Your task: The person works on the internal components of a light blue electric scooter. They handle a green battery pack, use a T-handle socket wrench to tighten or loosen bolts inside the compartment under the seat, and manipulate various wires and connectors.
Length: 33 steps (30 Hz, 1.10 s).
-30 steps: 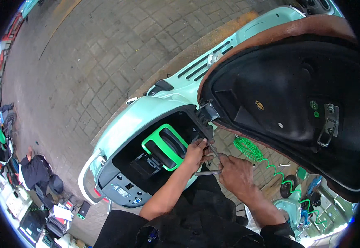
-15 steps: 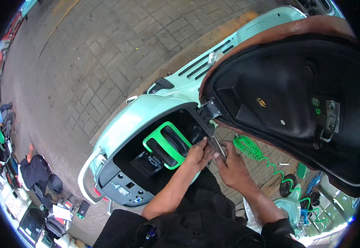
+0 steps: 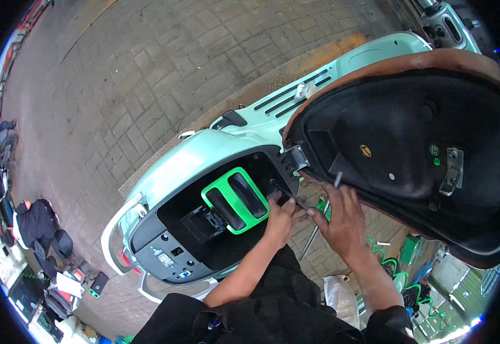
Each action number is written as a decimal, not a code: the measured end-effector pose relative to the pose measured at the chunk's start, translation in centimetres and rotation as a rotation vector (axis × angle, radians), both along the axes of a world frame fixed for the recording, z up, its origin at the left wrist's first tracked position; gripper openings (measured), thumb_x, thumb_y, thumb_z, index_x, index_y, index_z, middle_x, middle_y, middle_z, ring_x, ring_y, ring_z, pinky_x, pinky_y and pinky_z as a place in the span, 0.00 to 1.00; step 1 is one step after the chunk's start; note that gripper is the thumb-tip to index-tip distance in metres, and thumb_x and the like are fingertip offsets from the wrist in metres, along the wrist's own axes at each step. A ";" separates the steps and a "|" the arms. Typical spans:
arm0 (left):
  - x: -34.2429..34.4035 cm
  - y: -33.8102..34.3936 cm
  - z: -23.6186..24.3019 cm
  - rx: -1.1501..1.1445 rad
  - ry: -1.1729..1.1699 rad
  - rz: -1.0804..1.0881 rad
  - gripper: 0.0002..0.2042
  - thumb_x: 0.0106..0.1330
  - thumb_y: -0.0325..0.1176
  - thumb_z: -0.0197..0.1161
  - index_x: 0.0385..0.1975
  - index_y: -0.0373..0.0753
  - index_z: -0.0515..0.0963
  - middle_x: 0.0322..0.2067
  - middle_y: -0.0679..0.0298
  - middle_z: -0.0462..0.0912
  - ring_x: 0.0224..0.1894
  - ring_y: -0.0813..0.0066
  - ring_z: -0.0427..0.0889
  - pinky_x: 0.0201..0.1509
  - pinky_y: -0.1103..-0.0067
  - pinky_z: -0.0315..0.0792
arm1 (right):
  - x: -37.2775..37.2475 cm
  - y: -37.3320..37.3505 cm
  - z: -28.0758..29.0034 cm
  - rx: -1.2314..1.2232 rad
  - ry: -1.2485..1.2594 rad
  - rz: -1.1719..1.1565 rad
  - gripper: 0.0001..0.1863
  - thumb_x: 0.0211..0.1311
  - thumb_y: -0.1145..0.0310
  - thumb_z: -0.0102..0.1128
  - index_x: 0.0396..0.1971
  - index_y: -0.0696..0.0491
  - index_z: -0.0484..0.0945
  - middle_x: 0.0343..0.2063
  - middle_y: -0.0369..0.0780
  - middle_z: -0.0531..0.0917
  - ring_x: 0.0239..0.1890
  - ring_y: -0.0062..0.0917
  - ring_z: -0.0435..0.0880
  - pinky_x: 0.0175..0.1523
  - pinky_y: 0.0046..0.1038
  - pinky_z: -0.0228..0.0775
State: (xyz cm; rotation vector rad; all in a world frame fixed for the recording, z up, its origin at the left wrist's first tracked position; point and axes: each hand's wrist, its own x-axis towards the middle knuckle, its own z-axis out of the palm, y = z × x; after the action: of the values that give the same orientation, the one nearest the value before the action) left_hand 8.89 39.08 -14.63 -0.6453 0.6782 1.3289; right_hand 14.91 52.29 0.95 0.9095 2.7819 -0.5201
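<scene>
A mint-green scooter (image 3: 175, 162) stands before me with its seat (image 3: 387, 137) tipped up, its black underside showing. In the open storage compartment (image 3: 170, 221) sits a battery pack (image 3: 233, 192) with a bright green handle frame. My left hand (image 3: 281, 221) is at the compartment's right edge, below the seat hinge (image 3: 296, 157). Its thumb and fingers are closed around something small and dark that I cannot make out. My right hand (image 3: 342, 223), just right of it, is wrapped around a long, thin metal rod (image 3: 309, 243), which slants down toward me; its upper end sticks out above the fingers.
A coiled green hose (image 3: 399, 269) hangs at the right, near a green box (image 3: 410, 249). Below my right forearm is a clear plastic bag (image 3: 340, 295). A person in black (image 3: 35, 223) crouches at the far left, near papers and equipment. Grey paving (image 3: 147, 86) lies beyond the scooter.
My right hand has moved right and slightly away from my left, and the rod now stands steeper in it. My left hand has shifted slightly right. The whole view has shifted a little.
</scene>
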 end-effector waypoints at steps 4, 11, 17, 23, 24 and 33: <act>1.1 -0.6 2.7 -0.134 1.646 -0.550 0.31 0.50 0.25 0.70 0.57 0.35 0.69 0.55 0.49 0.74 0.64 0.50 0.70 0.69 0.59 0.61 | 0.2 -0.6 -1.1 -0.056 0.021 -0.174 0.34 0.58 0.52 0.70 0.57 0.60 0.74 0.45 0.51 0.79 0.50 0.48 0.77 0.53 0.47 0.70; 0.2 2.6 -0.8 0.198 1.651 -0.337 0.12 0.61 0.35 0.69 0.27 0.36 0.74 0.28 0.52 0.77 0.36 0.48 0.78 0.42 0.63 0.70 | 1.8 -1.2 2.6 -0.064 -0.540 -0.117 0.22 0.64 0.58 0.62 0.56 0.51 0.80 0.24 0.45 0.85 0.29 0.46 0.86 0.43 0.46 0.76; -0.4 4.2 0.2 0.308 1.747 -0.419 0.19 0.62 0.37 0.71 0.17 0.37 0.69 0.17 0.55 0.72 0.24 0.49 0.74 0.33 0.64 0.66 | -0.5 -4.4 4.2 0.021 -0.250 0.244 0.15 0.60 0.64 0.59 0.45 0.52 0.82 0.17 0.43 0.82 0.23 0.40 0.85 0.32 0.45 0.74; -0.9 4.3 0.0 0.263 1.692 -0.313 0.20 0.63 0.39 0.70 0.16 0.38 0.69 0.16 0.54 0.71 0.22 0.53 0.74 0.31 0.64 0.66 | 1.2 -1.7 5.2 -0.326 -0.502 0.107 0.18 0.60 0.65 0.58 0.50 0.50 0.83 0.24 0.48 0.85 0.29 0.44 0.87 0.37 0.49 0.75; -1.0 4.5 0.0 0.267 1.692 -0.312 0.20 0.63 0.39 0.70 0.16 0.38 0.69 0.16 0.54 0.71 0.22 0.53 0.74 0.31 0.64 0.66 | 0.2 -2.5 5.7 -0.526 -0.504 0.167 0.19 0.61 0.66 0.58 0.53 0.47 0.83 0.24 0.49 0.85 0.30 0.45 0.87 0.39 0.48 0.76; -0.9 5.4 0.9 0.353 1.731 -0.309 0.16 0.58 0.35 0.71 0.16 0.38 0.70 0.15 0.58 0.71 0.23 0.56 0.77 0.33 0.66 0.68 | 1.6 -2.1 4.8 -0.236 -0.530 -0.015 0.16 0.61 0.63 0.60 0.47 0.47 0.84 0.24 0.49 0.85 0.30 0.48 0.86 0.40 0.50 0.76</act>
State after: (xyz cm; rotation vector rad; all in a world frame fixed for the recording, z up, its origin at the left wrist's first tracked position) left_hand 8.02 44.49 -13.75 1.0866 1.7173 1.4215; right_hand 16.55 50.21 5.72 0.8638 2.1898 -0.5075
